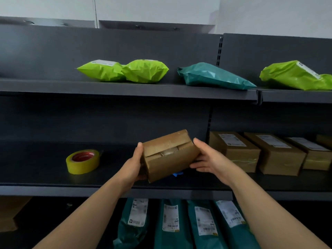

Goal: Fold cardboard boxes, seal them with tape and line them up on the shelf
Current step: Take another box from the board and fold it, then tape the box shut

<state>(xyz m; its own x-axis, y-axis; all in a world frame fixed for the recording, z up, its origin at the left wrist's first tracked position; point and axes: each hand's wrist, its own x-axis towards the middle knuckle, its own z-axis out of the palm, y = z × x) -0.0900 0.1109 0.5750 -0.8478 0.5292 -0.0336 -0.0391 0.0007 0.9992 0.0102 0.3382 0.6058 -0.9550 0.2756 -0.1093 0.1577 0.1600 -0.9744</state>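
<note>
Left hand (133, 163) grips the near left end of a small cardboard box (169, 157), thumb on its top edge and fingers wrapped out of sight beneath. The right hand (211, 159) clasps the opposite end, thumb against the upper right corner and fingers reaching under the side. Between them the box is held tilted in the air just above the middle shelf (53, 190), touching nothing else.

Its top flaps are folded in, but a dark gap runs along the seam. A glossy patch at the middle could be tape; I cannot tell. On that showing, the folding looks done and the sealing looks unfinished.

A yellow tape roll (82, 161) with a red core sits on the same shelf, well to the left. A row of labelled boxes (235, 150) stands at the right, their ends banded with tape.

The next move probably calls for freeing one hand to fetch the roll while the other keeps the flaps pressed shut. Afterwards the box belongs in the bare stretch just left of the row.
</note>
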